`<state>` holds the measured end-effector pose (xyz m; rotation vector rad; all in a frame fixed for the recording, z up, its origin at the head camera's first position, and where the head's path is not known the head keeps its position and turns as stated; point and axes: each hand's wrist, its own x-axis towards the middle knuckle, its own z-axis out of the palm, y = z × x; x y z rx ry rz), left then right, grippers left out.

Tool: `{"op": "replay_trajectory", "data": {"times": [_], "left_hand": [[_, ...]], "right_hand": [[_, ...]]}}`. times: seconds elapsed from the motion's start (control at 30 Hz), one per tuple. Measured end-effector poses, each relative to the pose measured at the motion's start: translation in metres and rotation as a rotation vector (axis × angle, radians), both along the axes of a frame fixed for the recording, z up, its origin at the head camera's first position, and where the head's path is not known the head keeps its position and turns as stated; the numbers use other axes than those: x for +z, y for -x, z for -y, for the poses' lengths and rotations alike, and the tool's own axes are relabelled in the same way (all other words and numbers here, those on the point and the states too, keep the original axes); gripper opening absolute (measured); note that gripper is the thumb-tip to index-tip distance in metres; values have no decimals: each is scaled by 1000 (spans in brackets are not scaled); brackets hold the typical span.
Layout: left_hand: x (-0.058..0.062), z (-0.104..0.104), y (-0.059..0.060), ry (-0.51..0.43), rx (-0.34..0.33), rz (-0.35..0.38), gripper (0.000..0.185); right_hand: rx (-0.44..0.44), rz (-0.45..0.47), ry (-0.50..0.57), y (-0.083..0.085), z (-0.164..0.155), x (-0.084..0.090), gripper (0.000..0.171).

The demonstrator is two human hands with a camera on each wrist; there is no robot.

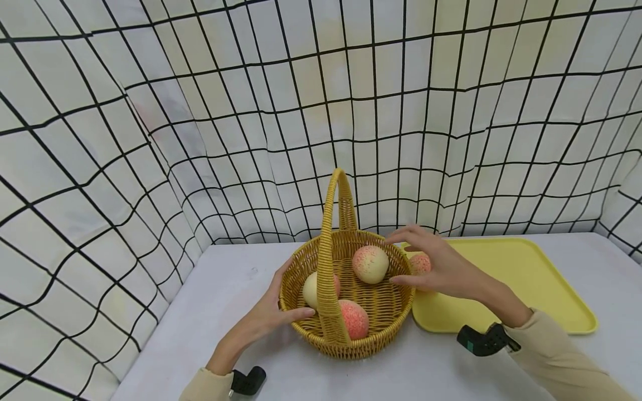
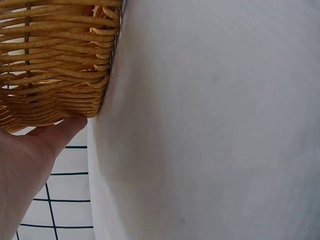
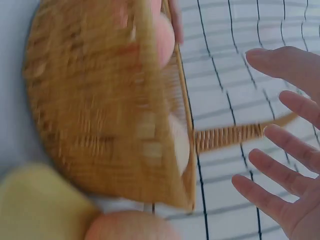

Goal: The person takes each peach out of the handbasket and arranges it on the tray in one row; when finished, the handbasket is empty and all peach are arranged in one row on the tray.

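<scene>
A round wicker basket (image 1: 361, 351) with a tall arched handle (image 1: 327, 273) stands on the white table. Inside lie three peaches, cream and pink: one at the back (image 1: 370, 264), one at the left (image 1: 310, 291) partly behind the handle, and a pinker one at the front (image 1: 355, 319). My left hand (image 1: 266, 311) grips the basket's left side, thumb over the rim and fingers against the outer wall. Above the right rim, my right hand (image 1: 448, 268) is spread with nothing in it. Another peach (image 1: 420, 264) sits at the tray's left edge, partly hidden by that hand.
A yellow tray (image 1: 521, 278) lies to the right of the basket. Black netting (image 1: 391, 122) over white sheeting encloses the table (image 1: 220, 278) at the back and sides. Each wrist wears a small black device (image 1: 484, 340).
</scene>
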<state>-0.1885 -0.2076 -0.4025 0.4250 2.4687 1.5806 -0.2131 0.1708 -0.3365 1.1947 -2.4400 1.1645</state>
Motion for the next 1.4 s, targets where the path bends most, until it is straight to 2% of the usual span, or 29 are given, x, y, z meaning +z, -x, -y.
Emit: {"op": "replay_trajectory", "data": {"times": [0.23, 0.4, 0.57, 0.93, 1.17, 1.4], "left_hand": [[0, 0, 0, 7, -3, 0, 118], [0, 0, 1, 7, -1, 8, 118], [0, -1, 1, 0, -6, 7, 117], [1, -1, 1, -4, -5, 5, 116], [1, 0, 0, -13, -15, -3, 116], [0, -1, 0, -19, -22, -9, 116]], "right_hand": [[157, -39, -4, -16, 45, 2, 55], [243, 40, -68, -20, 67, -9, 51], [246, 110, -154, -19, 78, -16, 46], [273, 189, -316, -11, 86, -29, 48], [293, 156, -350, -9, 91, -30, 50], [285, 197, -377, -8, 93, -32, 57]]}}
